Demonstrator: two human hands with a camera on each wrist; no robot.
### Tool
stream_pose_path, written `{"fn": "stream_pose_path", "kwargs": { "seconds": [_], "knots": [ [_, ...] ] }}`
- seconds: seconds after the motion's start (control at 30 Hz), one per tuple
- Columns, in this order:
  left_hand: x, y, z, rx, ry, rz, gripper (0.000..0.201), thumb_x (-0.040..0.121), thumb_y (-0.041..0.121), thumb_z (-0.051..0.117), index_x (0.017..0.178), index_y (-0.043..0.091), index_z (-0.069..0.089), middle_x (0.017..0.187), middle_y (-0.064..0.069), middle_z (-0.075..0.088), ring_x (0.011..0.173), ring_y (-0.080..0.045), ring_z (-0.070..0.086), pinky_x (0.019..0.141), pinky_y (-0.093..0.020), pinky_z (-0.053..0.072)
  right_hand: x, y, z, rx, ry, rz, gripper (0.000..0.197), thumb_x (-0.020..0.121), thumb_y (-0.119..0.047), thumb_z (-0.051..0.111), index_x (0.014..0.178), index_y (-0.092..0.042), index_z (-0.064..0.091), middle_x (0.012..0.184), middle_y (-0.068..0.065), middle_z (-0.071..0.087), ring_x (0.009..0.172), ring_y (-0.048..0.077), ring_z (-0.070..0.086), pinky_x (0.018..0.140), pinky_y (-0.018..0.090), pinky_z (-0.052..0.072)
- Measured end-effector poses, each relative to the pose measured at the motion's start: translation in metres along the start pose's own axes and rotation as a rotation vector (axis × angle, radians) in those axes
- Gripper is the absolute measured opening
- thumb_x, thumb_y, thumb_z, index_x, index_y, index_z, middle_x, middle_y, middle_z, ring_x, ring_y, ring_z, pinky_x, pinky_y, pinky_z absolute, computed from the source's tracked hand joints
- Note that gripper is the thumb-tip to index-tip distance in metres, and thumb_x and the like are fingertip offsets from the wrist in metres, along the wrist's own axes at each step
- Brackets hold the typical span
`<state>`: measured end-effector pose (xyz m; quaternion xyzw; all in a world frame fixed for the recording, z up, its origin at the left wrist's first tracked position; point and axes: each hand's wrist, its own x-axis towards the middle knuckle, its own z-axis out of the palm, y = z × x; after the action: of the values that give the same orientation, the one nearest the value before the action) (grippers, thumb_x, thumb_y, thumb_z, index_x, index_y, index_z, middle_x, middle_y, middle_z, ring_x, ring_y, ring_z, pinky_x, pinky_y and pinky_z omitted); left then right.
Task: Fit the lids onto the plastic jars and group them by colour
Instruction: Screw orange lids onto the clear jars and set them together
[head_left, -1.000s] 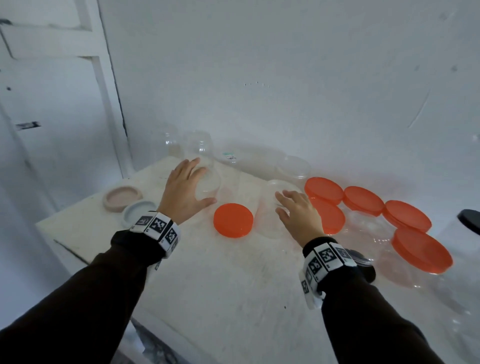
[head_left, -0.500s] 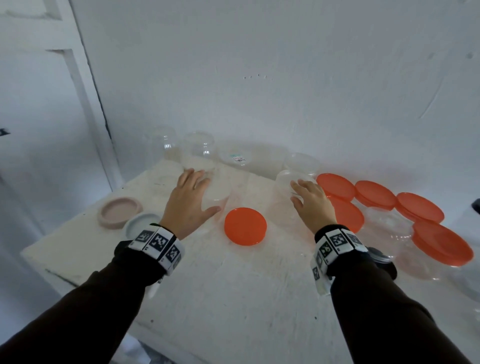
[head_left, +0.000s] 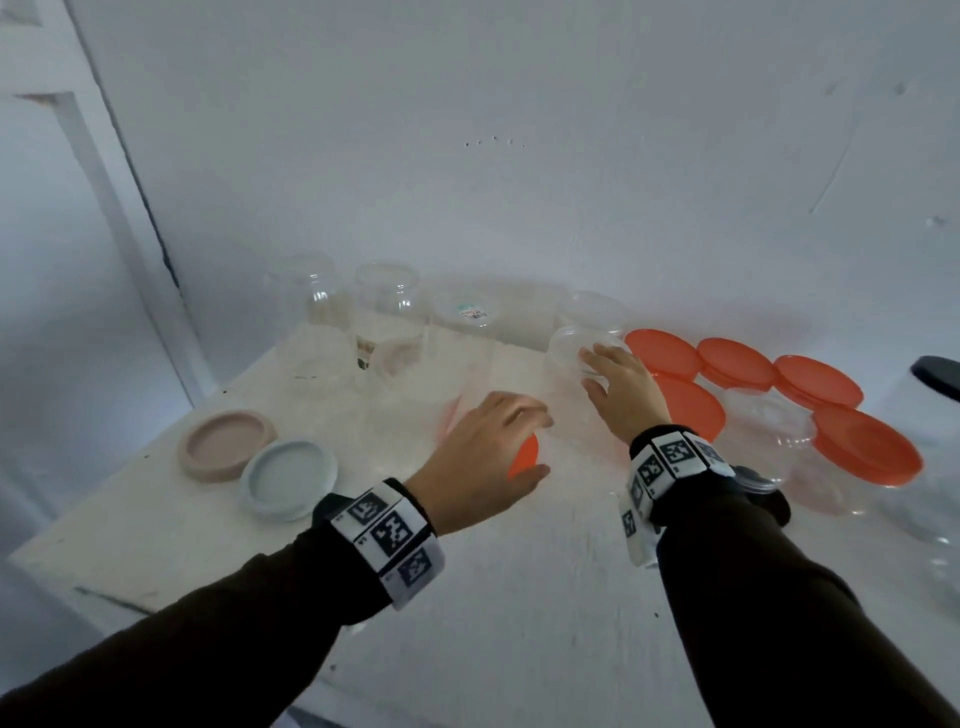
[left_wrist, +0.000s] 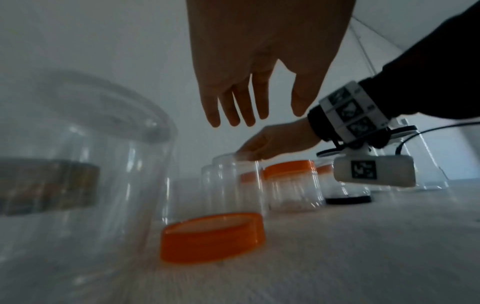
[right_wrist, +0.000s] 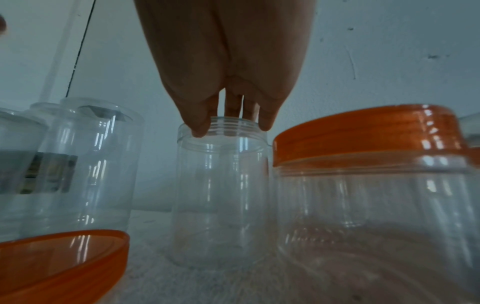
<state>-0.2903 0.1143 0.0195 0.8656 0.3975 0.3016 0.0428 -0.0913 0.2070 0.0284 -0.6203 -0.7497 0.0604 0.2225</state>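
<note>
Your left hand (head_left: 480, 457), fingers relaxed and holding nothing, hovers directly over the loose orange lid (left_wrist: 211, 237) lying flat on the table (head_left: 467, 597). Just right of the lid and slightly farther, your right hand (head_left: 621, 397) grips the upright open jar (right_wrist: 221, 195) by its rim.

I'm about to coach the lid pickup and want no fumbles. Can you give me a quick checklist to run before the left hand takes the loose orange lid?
1. Loose orange lid lies flat on the table: ok.
2. Left hand is free, fingers straight above the lid, not touching: ok.
3. Right hand grips the open clear jar at its threaded rim: ok.
4. Jar stands upright on the table: ok.
5. Jar mouth is clear for the lid: not ok, fingertips are on the rim.
6. Lid size matches this jar: cannot tell.
</note>
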Motion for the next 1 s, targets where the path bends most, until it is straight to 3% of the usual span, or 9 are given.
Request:
{"fn": "stream_pose_path", "kwargs": {
  "seconds": [0.13, 0.33, 0.6, 0.77, 0.9, 1.0],
  "knots": [
    [0.014, -0.011, 0.022, 0.089, -0.278, -0.091, 0.056, 0.087, 0.036, 0.059, 0.134, 0.011, 0.042, 0.142, -0.007, 0.039, 0.131, -0.023, 0.032, 0.106, -0.030, 0.021, 0.002, -0.004, -0.002, 0.021, -0.025, 0.026, 0.043, 0.094, -0.010, 0.048, 0.137, -0.014, 0.045, 0.147, 0.007, 0.036, 0.136, 0.023, 0.028, 0.110, 0.031, 0.021],
    [0.022, -0.032, 0.043, 0.279, -0.587, -0.208, 0.076, 0.085, 0.048, 0.056, 0.144, 0.016, 0.021, 0.155, -0.009, 0.002, 0.142, -0.031, 0.002, 0.114, -0.049, 0.013, 0.003, -0.005, -0.004, 0.016, -0.017, 0.033, 0.042, 0.093, -0.009, 0.049, 0.134, -0.013, 0.047, 0.143, 0.007, 0.040, 0.133, 0.023, 0.032, 0.107, 0.029, 0.025],
    [0.023, -0.042, 0.049, 0.333, -0.676, -0.369, 0.078, 0.089, 0.054, 0.046, 0.147, 0.018, 0.009, 0.156, -0.009, 0.000, 0.142, -0.035, 0.002, 0.111, -0.054, 0.012, 0.006, -0.007, -0.010, 0.021, -0.036, 0.043, 0.041, 0.091, -0.013, 0.054, 0.132, -0.012, 0.049, 0.140, 0.005, 0.042, 0.132, 0.023, 0.032, 0.106, 0.031, 0.025],
    [0.025, -0.039, 0.051, 0.330, -0.658, -0.371, 0.075, 0.089, 0.051, 0.049, 0.146, 0.018, 0.013, 0.155, -0.009, 0.002, 0.141, -0.034, 0.006, 0.109, -0.053, 0.021, -0.003, -0.005, -0.029, 0.031, -0.073, -0.013, 0.046, 0.090, -0.020, 0.057, 0.134, -0.017, 0.046, 0.144, 0.003, 0.040, 0.135, 0.021, 0.031, 0.114, 0.041, 0.019],
    [0.026, -0.033, 0.052, 0.342, -0.659, -0.345, 0.075, 0.085, 0.054, 0.053, 0.143, 0.021, 0.018, 0.154, -0.011, 0.005, 0.136, -0.033, 0.014, 0.104, -0.051, 0.028, -0.020, 0.015, -0.052, 0.082, 0.053, -0.038, 0.042, 0.088, -0.017, 0.059, 0.130, -0.016, 0.051, 0.136, 0.003, 0.048, 0.126, 0.022, 0.042, 0.106, 0.032, 0.030],
    [0.028, -0.031, 0.052, 0.321, -0.627, -0.357, 0.076, 0.080, 0.056, 0.058, 0.140, 0.023, 0.023, 0.150, -0.008, 0.017, 0.132, -0.031, 0.020, 0.102, -0.047, 0.029, -0.038, 0.045, -0.072, 0.075, 0.081, 0.020, 0.041, 0.087, -0.013, 0.059, 0.127, -0.014, 0.052, 0.133, 0.004, 0.049, 0.125, 0.024, 0.040, 0.096, 0.026, 0.026]
  ]
}}
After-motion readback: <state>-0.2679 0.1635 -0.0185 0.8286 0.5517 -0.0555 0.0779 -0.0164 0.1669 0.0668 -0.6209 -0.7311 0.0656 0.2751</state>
